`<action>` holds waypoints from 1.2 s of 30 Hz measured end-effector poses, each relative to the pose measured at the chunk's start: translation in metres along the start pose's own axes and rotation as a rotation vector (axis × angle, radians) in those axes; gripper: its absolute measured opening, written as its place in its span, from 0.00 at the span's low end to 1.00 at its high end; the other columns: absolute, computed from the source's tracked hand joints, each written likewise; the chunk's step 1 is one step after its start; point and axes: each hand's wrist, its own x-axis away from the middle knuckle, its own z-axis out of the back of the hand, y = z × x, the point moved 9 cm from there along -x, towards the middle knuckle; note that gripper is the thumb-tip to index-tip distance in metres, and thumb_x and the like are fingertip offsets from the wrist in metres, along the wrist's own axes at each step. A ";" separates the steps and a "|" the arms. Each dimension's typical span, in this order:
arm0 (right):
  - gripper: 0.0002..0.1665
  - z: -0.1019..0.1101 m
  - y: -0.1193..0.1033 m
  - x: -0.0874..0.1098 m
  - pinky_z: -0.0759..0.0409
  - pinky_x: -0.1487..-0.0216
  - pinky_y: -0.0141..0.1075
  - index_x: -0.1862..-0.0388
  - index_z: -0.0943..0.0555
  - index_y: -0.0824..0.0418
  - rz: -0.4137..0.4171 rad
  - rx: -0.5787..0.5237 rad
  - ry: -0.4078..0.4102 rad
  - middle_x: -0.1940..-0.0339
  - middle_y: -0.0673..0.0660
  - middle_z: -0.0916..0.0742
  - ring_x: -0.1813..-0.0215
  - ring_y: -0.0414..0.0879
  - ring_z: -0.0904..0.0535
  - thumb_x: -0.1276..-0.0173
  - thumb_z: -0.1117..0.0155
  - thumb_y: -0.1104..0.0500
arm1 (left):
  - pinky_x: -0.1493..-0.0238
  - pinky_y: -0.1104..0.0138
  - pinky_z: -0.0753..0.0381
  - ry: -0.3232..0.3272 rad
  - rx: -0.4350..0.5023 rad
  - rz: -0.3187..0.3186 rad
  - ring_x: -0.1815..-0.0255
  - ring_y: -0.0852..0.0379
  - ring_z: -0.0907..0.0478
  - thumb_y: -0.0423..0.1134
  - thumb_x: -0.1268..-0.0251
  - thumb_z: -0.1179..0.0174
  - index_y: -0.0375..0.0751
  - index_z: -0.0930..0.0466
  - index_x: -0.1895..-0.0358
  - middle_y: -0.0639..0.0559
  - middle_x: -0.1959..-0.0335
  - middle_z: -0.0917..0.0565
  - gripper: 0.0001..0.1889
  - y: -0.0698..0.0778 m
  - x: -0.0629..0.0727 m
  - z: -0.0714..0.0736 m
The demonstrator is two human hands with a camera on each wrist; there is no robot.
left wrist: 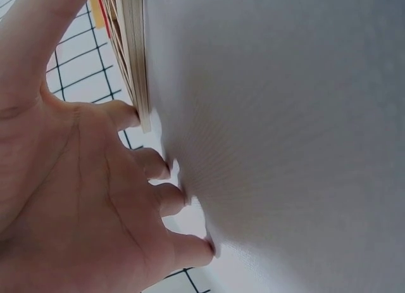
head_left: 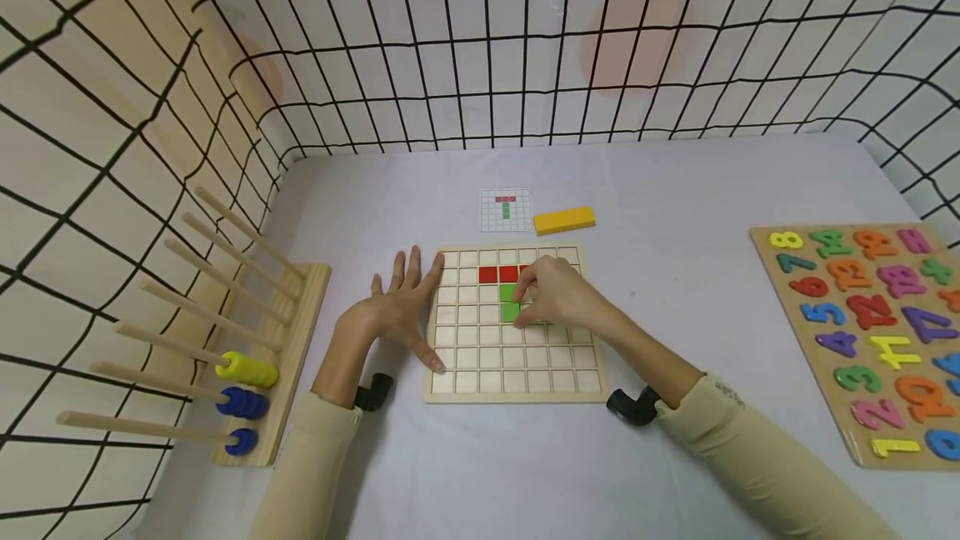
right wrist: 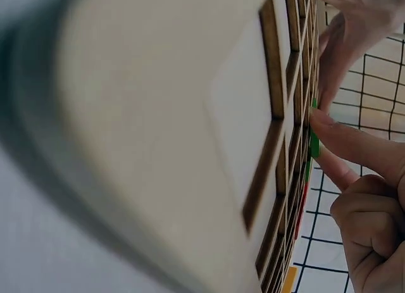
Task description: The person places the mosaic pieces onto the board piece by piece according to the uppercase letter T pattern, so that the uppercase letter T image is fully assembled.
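Note:
A wooden grid board [head_left: 465, 340] lies flat on the white table. Red square tiles [head_left: 487, 275] form a row near its top, and green square tiles [head_left: 508, 292] run downward beneath them. My right hand [head_left: 558, 294] reaches over the board and pinches the lower green tile [right wrist: 314, 143] between thumb and index finger, right at the grid. Spread wide, my left hand [head_left: 396, 307] rests at the board's left edge, thumb at the lower side and index finger near the top corner. In the left wrist view its fingertips [left wrist: 209, 250] touch the table.
Behind the board lie a small pattern card [head_left: 506, 225] with a red and green T and a yellow block [head_left: 564, 221]. A wooden peg rack [head_left: 300, 315] with beads stands left, a number puzzle board [head_left: 806, 365] lies right. Black wire mesh [head_left: 487, 40] encloses the table.

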 end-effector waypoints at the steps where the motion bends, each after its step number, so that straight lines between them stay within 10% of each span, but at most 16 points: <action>1: 0.15 0.000 0.000 0.000 0.39 0.75 0.31 0.64 0.10 0.63 0.003 0.003 0.008 0.86 0.49 0.26 0.79 0.42 0.34 0.51 0.14 0.63 | 0.22 0.29 0.74 0.000 0.001 -0.001 0.17 0.35 0.88 0.59 0.69 0.13 0.49 0.78 0.16 0.36 0.18 0.84 0.86 0.000 0.000 0.000; 25: 0.18 0.003 0.006 0.002 0.46 0.76 0.30 0.60 0.07 0.57 0.058 -0.090 0.011 0.88 0.47 0.35 0.78 0.43 0.37 0.52 0.13 0.63 | 0.23 0.28 0.74 0.012 0.018 -0.010 0.17 0.35 0.88 0.57 0.68 0.12 0.48 0.77 0.16 0.35 0.18 0.84 0.85 0.001 0.001 0.001; 36: 0.20 0.047 0.049 0.032 0.43 0.71 0.34 0.49 0.10 0.59 -0.038 -0.141 0.071 0.81 0.49 0.36 0.72 0.45 0.38 0.42 0.20 0.59 | 0.22 0.28 0.74 0.007 0.018 -0.005 0.17 0.34 0.88 0.58 0.68 0.12 0.48 0.78 0.16 0.35 0.18 0.83 0.86 0.000 0.001 0.000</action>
